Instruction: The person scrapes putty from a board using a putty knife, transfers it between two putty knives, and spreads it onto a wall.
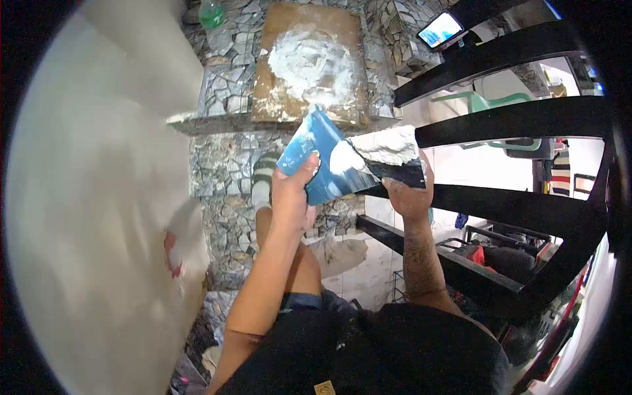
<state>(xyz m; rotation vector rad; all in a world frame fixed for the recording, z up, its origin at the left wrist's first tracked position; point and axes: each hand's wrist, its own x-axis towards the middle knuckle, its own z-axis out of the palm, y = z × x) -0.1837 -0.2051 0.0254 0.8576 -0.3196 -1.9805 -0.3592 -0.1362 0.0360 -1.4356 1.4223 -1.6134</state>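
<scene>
My left hand (289, 197) is closed on a flat blue spreader (322, 141), its thumb lying across the smeared face. Closed round a flat black spreader (407, 174) is my right hand (413, 196). A thick mound of white putty (388, 145) rests along the black spreader's upper side. The two tools meet in front of my body, the blue one's right edge against the black one and the putty. Beyond them, a brown wooden board (352, 26) lies on a stone-patterned step, with more white putty (309, 62) spread over its middle.
A pale wall (105, 171) with a chipped reddish patch rises at left. Black railing bars (500, 122) run along the right, with a green chair (484, 102) behind them. A lit phone (440, 30) is at the upper right; a green bottle (211, 14) stands at the upper left.
</scene>
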